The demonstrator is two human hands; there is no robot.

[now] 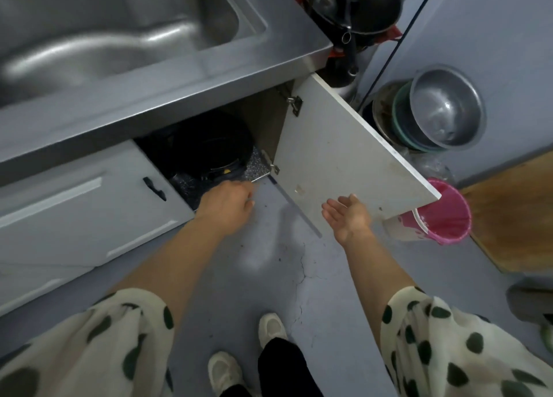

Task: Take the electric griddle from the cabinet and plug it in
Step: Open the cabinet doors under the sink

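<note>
The left hand (226, 198) reaches toward the mouth of the open cabinet (269, 118), knuckles up, fingers loosely curled and holding nothing; whether its fingertips touch the speckled shelf edge cannot be told. The right hand (347, 214) hangs palm up and spread, empty, just below the lower edge of the swung-out cabinet door (344, 160), apparently not gripping it. The electric griddle (209, 145), a round black body, sits inside the cabinet on the shelf, directly ahead of and just beyond the left hand, partly shaded under the steel counter (167, 97). Being round, it offers no clear long axis. The left hand is plainly nearer; the right would have to cross inward past the door to share the lift. No cord or plug is discernible in the dark interior
</note>
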